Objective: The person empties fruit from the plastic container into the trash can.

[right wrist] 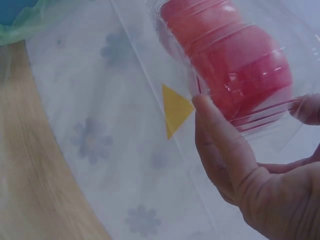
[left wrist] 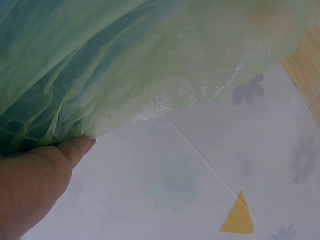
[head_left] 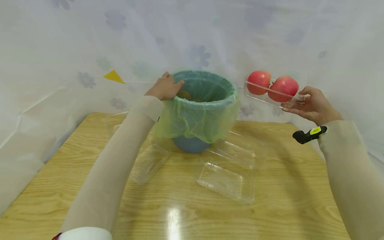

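A blue bin [head_left: 192, 144] lined with a green plastic bag [head_left: 198, 116] stands at the back of the wooden table [head_left: 186, 206]. My left hand [head_left: 165, 87] grips its left rim, fingers over the edge; the left wrist view shows the thumb [left wrist: 70, 150] under the bag [left wrist: 125, 60]. My right hand [head_left: 312, 105] holds a clear plastic tray [head_left: 271, 95] in the air to the right of the bin, tilted, with two red apples [head_left: 271, 86] in it. In the right wrist view the thumb [right wrist: 220, 135] presses the tray [right wrist: 235, 65].
Two empty clear plastic trays lie on the table, one [head_left: 231, 173] in front of the bin and one [head_left: 147, 160] under my left forearm. A flower-patterned white sheet [head_left: 90, 50] surrounds the table. Something brown [head_left: 184, 95] lies inside the bin.
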